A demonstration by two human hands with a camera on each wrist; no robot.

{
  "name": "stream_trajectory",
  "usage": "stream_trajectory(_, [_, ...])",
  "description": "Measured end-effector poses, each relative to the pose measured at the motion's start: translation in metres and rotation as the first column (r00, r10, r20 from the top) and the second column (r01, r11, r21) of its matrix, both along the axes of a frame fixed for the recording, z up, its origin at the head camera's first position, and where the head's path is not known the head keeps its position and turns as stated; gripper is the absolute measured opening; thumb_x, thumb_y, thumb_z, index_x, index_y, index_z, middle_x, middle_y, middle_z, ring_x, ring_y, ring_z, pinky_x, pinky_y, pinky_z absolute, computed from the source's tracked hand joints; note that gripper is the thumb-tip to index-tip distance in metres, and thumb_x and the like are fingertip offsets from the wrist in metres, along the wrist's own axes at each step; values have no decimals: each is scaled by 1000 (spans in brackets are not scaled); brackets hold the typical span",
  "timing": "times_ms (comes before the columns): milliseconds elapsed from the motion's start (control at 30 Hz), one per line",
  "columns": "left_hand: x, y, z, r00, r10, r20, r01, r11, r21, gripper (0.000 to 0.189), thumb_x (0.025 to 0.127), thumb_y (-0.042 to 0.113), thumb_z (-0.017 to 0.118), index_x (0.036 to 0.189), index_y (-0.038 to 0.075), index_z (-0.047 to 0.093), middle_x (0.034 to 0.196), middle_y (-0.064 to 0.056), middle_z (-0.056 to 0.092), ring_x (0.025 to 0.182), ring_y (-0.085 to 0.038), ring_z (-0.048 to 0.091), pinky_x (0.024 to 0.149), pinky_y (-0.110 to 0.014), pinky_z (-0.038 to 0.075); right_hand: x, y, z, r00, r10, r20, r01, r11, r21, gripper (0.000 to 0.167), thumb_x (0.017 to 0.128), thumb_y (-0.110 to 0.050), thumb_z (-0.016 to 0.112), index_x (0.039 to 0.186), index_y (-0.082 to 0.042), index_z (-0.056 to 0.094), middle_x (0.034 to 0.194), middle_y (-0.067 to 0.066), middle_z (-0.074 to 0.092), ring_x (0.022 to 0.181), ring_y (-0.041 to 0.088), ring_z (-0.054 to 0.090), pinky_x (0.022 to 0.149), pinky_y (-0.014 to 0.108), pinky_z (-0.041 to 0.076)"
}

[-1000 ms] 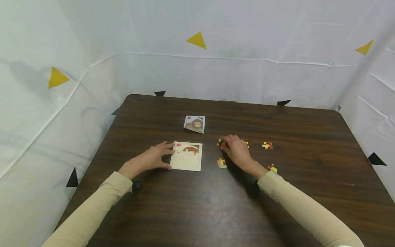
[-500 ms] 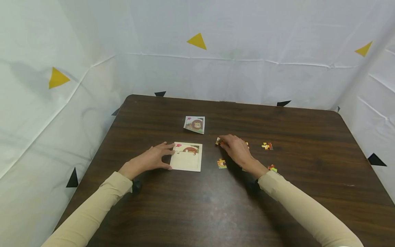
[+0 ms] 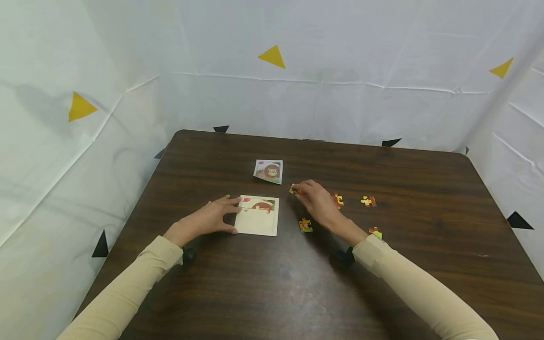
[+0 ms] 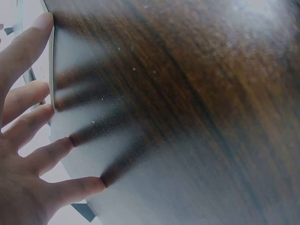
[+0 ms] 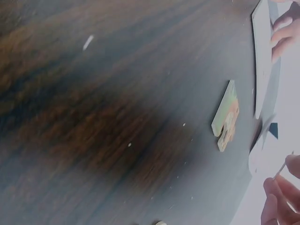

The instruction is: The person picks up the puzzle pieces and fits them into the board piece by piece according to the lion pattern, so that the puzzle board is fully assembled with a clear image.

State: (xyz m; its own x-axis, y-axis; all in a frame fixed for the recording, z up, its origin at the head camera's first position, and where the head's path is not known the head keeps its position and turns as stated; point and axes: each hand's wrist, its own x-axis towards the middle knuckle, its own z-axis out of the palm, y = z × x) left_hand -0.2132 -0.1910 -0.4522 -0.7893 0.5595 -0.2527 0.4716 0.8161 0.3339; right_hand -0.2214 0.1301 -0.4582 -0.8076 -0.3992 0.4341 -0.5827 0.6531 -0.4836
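Observation:
My left hand [image 3: 210, 218] lies at the left side of a pale square puzzle board [image 3: 256, 224], its spread fingers touching the edge. In the left wrist view the thumb and fingers [image 4: 30, 123] are extended along that edge. Part of a lion picture fills the board's top strip; bare wood shows below. My right hand [image 3: 319, 206] pinches a small puzzle piece [image 3: 293, 189] between thumb and fingertips, right of the board. Edge-on, this piece [image 5: 280, 170] looks like a thin sliver in the right wrist view.
Behind the board lies a lion picture card [image 3: 268, 172] with a lifted corner. Loose puzzle pieces lie around the right hand: one [image 3: 305, 225] in front, one [image 3: 338, 200] beside it, one [image 3: 369, 201] farther right, another [image 3: 376, 232] near the sleeve. White sheeting [image 3: 323, 108] surrounds the dark wooden table [image 3: 272, 293].
My right hand has picked up the puzzle piece and moved it a little left and away from me, uncovering the piece beside it. The left hand and board stay put.

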Motion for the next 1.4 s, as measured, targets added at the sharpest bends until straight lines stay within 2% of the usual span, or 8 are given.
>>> stream_trajectory(100, [0,0,1,1000,1,4,-1,1000,-5,73,76,40,80,138,11,54,154,-9,33,143,-37,24,103,-70,25,1,-3,1,1000,13,12,-13,1000,7,25,89,0,66,114,1,67,105,16,63,92,29,60,78,43,52])
stream_trajectory(333, [-2,0,0,1000,5,27,-5,1000,5,71,77,40,79,137,11,55,155,-8,31,144,-36,20,102,-71,23,4,-13,3,999,37,7,-37,999,13,24,92,0,62,115,1,67,108,16,62,92,29,57,75,42,50])
stream_trajectory(533, [-4,-2,-2,1000,-7,11,7,1000,3,71,77,41,80,136,11,56,154,-9,33,143,-37,22,101,-72,24,11,-32,5,995,97,-29,-96,995,22,25,90,4,63,115,3,67,107,17,62,90,28,57,74,39,50])
stream_trajectory(833, [-5,-1,-4,999,22,45,-22,1000,6,71,77,42,79,137,11,55,155,-6,31,144,-37,20,102,-72,21,20,-61,4,988,142,-54,-139,988,64,24,88,5,65,111,1,68,105,14,63,92,27,58,78,39,51])
stream_trajectory(1033, [-6,-1,-3,999,21,41,-22,1000,8,72,77,43,79,137,11,55,155,-6,31,143,-37,21,102,-72,22,23,-72,4,989,143,-23,-141,988,62,24,88,4,65,112,-1,69,105,13,63,91,27,58,76,36,51])
stream_trajectory(1167, [-5,-2,-2,999,17,45,-19,999,26,71,77,42,78,137,10,55,155,-7,31,143,-38,21,101,-72,23,25,-78,3,989,145,12,-146,988,60,23,90,3,63,112,-1,69,105,14,63,93,28,58,79,39,51])
stream_trajectory(1400, [-3,-2,-2,999,10,32,-11,999,38,71,78,41,78,137,10,55,155,-7,32,143,-38,21,100,-73,24,28,-90,-1,991,131,35,-135,982,131,23,93,-2,61,114,-6,69,108,10,63,96,25,58,83,38,50])
